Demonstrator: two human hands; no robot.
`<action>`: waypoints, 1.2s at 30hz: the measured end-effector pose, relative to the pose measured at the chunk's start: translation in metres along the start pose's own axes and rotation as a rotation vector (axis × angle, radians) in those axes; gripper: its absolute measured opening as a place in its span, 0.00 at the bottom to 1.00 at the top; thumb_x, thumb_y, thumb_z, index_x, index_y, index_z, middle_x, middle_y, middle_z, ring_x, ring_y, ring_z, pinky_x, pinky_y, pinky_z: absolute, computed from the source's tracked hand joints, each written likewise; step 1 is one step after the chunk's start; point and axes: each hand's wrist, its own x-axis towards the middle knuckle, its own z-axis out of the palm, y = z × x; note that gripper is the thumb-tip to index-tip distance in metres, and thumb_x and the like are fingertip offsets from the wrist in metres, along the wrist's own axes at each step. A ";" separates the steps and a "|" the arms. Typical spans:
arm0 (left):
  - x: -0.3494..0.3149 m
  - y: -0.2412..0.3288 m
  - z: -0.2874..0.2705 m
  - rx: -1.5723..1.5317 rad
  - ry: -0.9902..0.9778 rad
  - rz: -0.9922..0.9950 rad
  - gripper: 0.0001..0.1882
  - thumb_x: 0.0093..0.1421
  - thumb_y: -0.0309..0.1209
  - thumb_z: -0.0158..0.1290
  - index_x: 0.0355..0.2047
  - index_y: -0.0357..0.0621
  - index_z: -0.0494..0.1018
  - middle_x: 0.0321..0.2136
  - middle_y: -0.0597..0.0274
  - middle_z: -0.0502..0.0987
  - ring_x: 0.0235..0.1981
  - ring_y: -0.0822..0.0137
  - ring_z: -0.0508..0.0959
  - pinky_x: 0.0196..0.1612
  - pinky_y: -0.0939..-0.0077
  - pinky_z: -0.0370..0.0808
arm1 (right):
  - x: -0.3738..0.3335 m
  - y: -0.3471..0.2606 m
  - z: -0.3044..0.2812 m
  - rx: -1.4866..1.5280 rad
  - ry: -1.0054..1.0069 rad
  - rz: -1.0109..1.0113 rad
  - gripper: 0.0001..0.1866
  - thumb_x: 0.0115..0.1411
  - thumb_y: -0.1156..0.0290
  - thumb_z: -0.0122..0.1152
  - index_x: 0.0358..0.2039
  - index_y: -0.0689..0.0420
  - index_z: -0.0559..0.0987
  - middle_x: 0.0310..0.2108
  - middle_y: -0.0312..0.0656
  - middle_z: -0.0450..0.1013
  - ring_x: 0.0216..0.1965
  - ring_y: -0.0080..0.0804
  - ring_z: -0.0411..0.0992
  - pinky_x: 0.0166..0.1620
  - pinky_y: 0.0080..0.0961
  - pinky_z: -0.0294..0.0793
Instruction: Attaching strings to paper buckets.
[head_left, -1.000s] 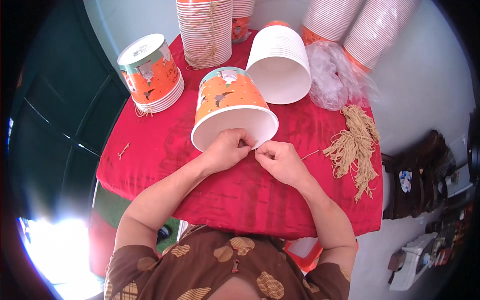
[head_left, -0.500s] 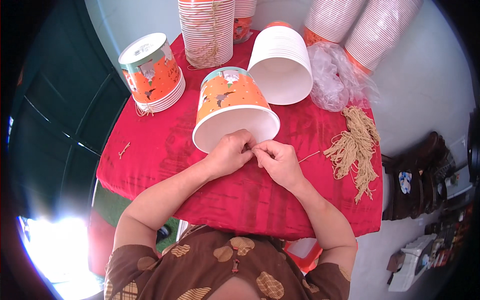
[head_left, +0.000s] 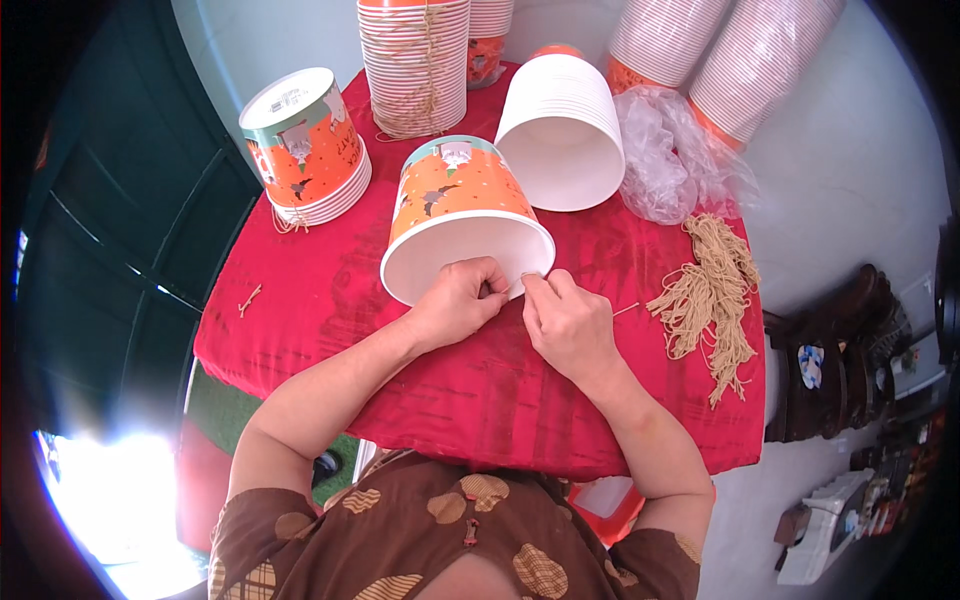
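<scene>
A white-lined paper bucket (head_left: 458, 190) with an orange printed outside lies tilted on the table, its mouth facing me. At the near rim, my left hand (head_left: 462, 298) is closed, fingers inside the mouth and thumb bent against the edge. Just to its right, my right hand (head_left: 568, 318) pinches at the same rim with curled fingers. A thin piece of tan string (head_left: 626, 308) sticks out beside the right hand; the part between the fingers is too small to make out clearly. A bundle of loose tan strings (head_left: 708, 300) lies further right.
Behind stands a tall stack of buckets (head_left: 418, 70) tied with string. A white stack (head_left: 558, 130) lies beside the held bucket, and an upside-down stack (head_left: 306, 150) is at left. Plastic-wrapped stacks (head_left: 765, 65) and crumpled clear plastic (head_left: 660, 160) fill the back right of the red-covered table (head_left: 290, 320).
My right hand has moved slightly right along the rim, away from my left hand. The bucket has shifted a little to the left. My left hand has stayed nearly in place.
</scene>
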 end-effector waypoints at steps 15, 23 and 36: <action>0.000 0.001 -0.003 -0.017 -0.043 -0.010 0.03 0.54 0.21 0.55 0.27 0.36 0.72 0.22 0.60 0.76 0.25 0.70 0.75 0.29 0.72 0.73 | -0.006 0.000 0.026 0.267 -0.002 0.183 0.05 0.55 0.76 0.59 0.33 0.58 0.74 0.21 0.47 0.74 0.20 0.46 0.74 0.22 0.38 0.73; 0.001 0.007 -0.003 -0.034 -0.029 -0.026 0.04 0.57 0.23 0.56 0.28 0.35 0.72 0.21 0.61 0.75 0.24 0.71 0.74 0.27 0.73 0.72 | -0.007 -0.001 0.026 0.434 -0.036 0.339 0.03 0.57 0.76 0.58 0.30 0.59 0.72 0.20 0.49 0.74 0.22 0.48 0.75 0.24 0.41 0.73; 0.005 0.001 -0.008 -0.222 -0.096 -0.151 0.04 0.59 0.22 0.53 0.29 0.36 0.69 0.22 0.65 0.71 0.19 0.76 0.71 0.19 0.82 0.70 | -0.010 -0.005 0.022 0.568 -0.089 0.279 0.04 0.53 0.79 0.60 0.28 0.59 0.73 0.23 0.48 0.74 0.24 0.46 0.75 0.25 0.36 0.73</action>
